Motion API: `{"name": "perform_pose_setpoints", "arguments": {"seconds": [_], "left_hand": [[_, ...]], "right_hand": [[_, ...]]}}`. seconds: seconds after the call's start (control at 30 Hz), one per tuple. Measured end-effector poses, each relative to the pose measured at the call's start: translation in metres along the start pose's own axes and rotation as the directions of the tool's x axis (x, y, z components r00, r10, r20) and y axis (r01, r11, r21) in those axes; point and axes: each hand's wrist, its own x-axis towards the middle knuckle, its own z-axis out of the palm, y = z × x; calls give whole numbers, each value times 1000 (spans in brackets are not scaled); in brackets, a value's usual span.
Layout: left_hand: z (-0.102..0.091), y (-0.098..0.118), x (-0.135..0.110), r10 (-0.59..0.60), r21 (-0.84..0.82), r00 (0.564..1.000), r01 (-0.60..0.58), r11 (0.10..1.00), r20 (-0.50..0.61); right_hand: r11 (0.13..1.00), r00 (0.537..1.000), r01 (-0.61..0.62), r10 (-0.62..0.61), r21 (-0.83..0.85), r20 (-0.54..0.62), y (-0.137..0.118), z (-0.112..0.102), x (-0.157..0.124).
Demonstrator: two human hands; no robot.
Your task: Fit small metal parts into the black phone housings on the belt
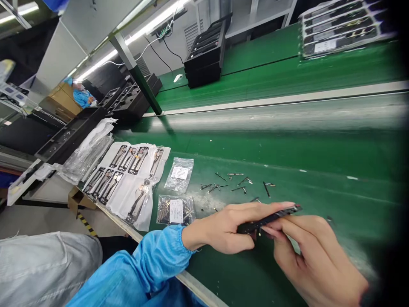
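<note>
My left hand (226,228) is closed around a thin black phone frame (263,221), seen nearly edge-on and tilted above the green bench. Its index finger stretches along the upper edge, with the thumb beneath. My right hand (315,253) has thumb and fingertips pinched together against the frame's lower side; whatever they pinch is too small or hidden to name. Behind the hands, several small dark strip-like parts (244,189) lie scattered on the bench. To the left, a clear zip bag (162,209) full of small parts bears a white label.
A second labelled zip bag (179,172) lies beyond the first. Further left, a white tray (128,196) holds several phone frames, beside stacked plastic trays (87,151). Black bins (204,55) and another filled tray (340,32) stand at the back. A metal post (143,85) rises behind. A co-worker (81,96) sits far left.
</note>
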Motion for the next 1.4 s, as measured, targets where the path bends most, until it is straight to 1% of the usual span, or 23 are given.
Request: {"name": "perform_pose_setpoints", "arguments": {"seconds": [0.07, 0.1, 0.23, 0.3, 0.4, 0.5, 0.57, 0.67, 0.77, 0.83, 0.87, 0.93, 0.97, 1.0, 1.03, 1.07, 1.1, 1.13, 1.17, 1.2, 1.27, 1.33, 1.4], "left_hand": [[0, 0, 0, 8, -4, 1000, -8, 1000, -6], [-1, 0, 0, 3, -7, 1000, -3, 1000, -6], [-3, -2, 0, -37, -29, 999, 37, 999, -1], [-3, -3, 0, -74, -47, 997, 74, 996, 4], [-1, -5, -1, -73, -53, 997, 72, 996, -14], [2, -5, 0, -27, -17, 998, 26, 1000, -53], [4, -5, 1, -25, -18, 998, 24, 1000, -60], [4, -4, 2, -16, -48, 999, 14, 999, -45], [1, -2, 3, -17, -62, 999, 15, 998, -42], [-4, -3, 3, -56, -109, 996, 49, 993, -66], [-7, -4, 3, -88, -153, 992, 72, 986, -95], [-14, -6, 2, -156, -281, 970, 100, 954, -188], [-18, -8, 2, -186, -353, 953, 94, 931, -239], [-22, -9, 2, -203, -419, 936, 67, 905, -288], [-27, -10, 1, -208, -476, 922, 30, 879, -327], [-30, -11, 1, -201, -520, 911, -18, 854, -361], [-34, -11, 1, -189, -551, 901, -65, 832, -391], [-37, -11, 1, -178, -569, 892, -103, 816, -416], [-40, -12, 1, -175, -582, 885, -125, 804, -431], [-43, -12, 1, -182, -592, 878, -134, 795, -443], [-46, -13, 2, -216, -612, 864, -127, 780, -455], [-47, -14, 2, -249, -629, 852, -115, 769, -460], [-47, -15, 3, -262, -632, 845, -112, 766, -467]], "right_hand": [[994, 995, 103, -103, -34, 2, 3, 1, 2], [991, 992, 127, -127, -37, 12, 4, 0, 4], [995, 989, 97, -98, 20, 110, 9, -5, 12], [996, 988, 76, -82, 51, 131, 8, -6, 14], [997, 994, 31, -38, 71, 100, 3, -3, 14], [999, 999, -35, 34, 36, 41, -3, 3, 12], [998, 998, -66, 66, 13, 15, -5, 5, 11], [997, 997, -72, 71, 17, 32, -5, 5, 10], [992, 995, -97, 93, 79, 46, -3, 3, 11], [977, 987, -159, 158, 142, 20, -1, -1, 12], [965, 979, -193, 201, 175, -25, 1, -3, 13], [936, 942, -276, 308, 216, -132, 10, -11, 15], [924, 924, -327, 357, 200, -138, 16, -15, 16], [913, 916, -376, 392, 155, -87, 24, -20, 16], [906, 911, -412, 413, 91, 17, 32, -25, 16], [901, 889, -434, 426, 16, 166, 42, -29, 14], [904, 854, -426, 417, -43, 311, 52, -33, 11], [912, 814, -404, 397, -78, 425, 62, -35, 7], [921, 786, -380, 373, -91, 494, 71, -36, 3], [928, 772, -360, 355, -98, 528, 78, -35, -1], [936, 763, -332, 338, -114, 551, 86, -29, -8], [936, 784, -322, 347, -141, 516, 85, -19, -11], [931, 825, -317, 364, -180, 432, 80, -9, -12]]}}
